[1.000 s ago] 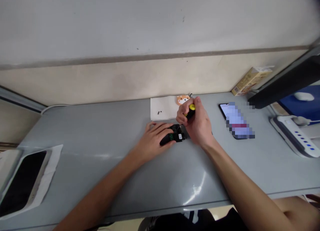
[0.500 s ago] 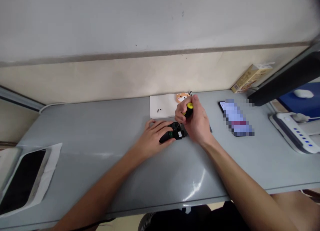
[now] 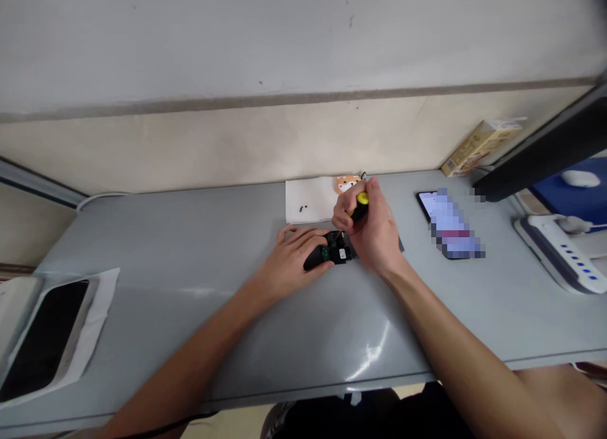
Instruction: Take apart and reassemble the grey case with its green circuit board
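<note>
My left hand (image 3: 294, 259) lies over the left end of an opened black device (image 3: 337, 250), shaped like a game controller, fingers along its far edge and thumb at its near edge. Green circuit board and a small white label show on the device. My right hand (image 3: 372, 227) is wrapped round the yellow-and-black handle of a screwdriver (image 3: 361, 206), held over the device's right part. The hand hides most of the shaft and where its tip sits. Several tiny dark screws (image 3: 302, 209) rest on a white sheet of paper (image 3: 308, 192) just beyond the device.
A dog-face item (image 3: 348, 183) sits on the paper's right side. To the right are a phone (image 3: 450, 227), a power strip (image 3: 562, 252) and a box (image 3: 481, 147) against the wall. A dark-screened tablet (image 3: 47, 338) lies at the left. The grey table (image 3: 190, 255) meets the wall behind.
Both hands keep nearly the same pose on the device and screwdriver. The view has shifted very slightly.
</note>
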A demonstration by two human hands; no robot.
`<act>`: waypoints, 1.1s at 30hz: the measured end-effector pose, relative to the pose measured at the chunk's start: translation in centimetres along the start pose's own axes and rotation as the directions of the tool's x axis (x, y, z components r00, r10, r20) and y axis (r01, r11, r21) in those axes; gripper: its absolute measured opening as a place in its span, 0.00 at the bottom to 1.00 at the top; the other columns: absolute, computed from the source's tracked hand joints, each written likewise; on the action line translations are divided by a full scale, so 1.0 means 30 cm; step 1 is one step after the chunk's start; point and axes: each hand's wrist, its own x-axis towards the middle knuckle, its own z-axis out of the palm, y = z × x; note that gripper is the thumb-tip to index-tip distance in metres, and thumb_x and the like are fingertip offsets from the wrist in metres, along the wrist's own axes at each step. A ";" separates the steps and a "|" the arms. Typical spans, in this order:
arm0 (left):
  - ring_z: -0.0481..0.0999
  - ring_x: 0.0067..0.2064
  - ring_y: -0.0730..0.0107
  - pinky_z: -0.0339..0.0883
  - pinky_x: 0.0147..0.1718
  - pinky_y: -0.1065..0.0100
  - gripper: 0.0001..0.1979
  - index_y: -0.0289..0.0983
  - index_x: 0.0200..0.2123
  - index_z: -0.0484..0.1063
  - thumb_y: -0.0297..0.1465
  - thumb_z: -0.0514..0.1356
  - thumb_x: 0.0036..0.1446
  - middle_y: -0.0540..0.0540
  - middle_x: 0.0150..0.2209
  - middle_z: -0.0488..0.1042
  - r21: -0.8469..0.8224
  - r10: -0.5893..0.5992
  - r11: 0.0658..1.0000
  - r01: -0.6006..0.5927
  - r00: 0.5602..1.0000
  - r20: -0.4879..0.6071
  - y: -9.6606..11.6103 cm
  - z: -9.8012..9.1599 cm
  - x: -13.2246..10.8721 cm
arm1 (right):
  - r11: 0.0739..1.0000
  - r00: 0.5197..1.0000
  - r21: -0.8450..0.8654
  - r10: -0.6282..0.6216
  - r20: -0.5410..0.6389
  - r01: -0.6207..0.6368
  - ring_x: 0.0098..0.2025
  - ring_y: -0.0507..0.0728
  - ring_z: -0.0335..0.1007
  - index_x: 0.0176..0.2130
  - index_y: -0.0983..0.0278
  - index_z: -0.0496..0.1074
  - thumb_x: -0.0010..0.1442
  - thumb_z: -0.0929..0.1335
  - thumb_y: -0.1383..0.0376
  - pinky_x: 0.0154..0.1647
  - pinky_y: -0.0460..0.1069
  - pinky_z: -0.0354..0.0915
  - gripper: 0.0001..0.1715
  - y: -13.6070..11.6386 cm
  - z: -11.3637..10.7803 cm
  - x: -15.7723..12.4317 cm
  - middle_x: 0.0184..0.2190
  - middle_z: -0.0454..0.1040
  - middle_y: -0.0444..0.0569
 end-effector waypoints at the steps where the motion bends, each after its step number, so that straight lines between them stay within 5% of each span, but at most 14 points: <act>1: 0.73 0.62 0.57 0.50 0.67 0.50 0.14 0.43 0.53 0.70 0.40 0.63 0.67 0.46 0.59 0.76 -0.003 0.002 1.000 -0.002 1.000 0.004 0.000 -0.001 0.001 | 1.000 1.000 0.000 0.003 0.005 -0.003 0.21 0.50 0.51 0.27 0.59 0.61 0.62 0.59 0.32 0.23 0.49 0.53 0.35 0.001 0.000 0.000 0.20 0.55 0.40; 33: 0.73 0.61 0.55 0.53 0.65 0.49 0.14 0.43 0.52 0.71 0.42 0.60 0.68 0.45 0.61 0.75 -0.007 0.012 1.000 -0.012 1.000 0.021 0.003 -0.009 0.004 | 0.998 1.000 0.062 -0.020 0.016 0.019 0.21 0.49 0.50 0.27 0.59 0.62 0.65 0.62 0.37 0.23 0.48 0.53 0.32 -0.005 -0.002 -0.001 0.20 0.55 0.39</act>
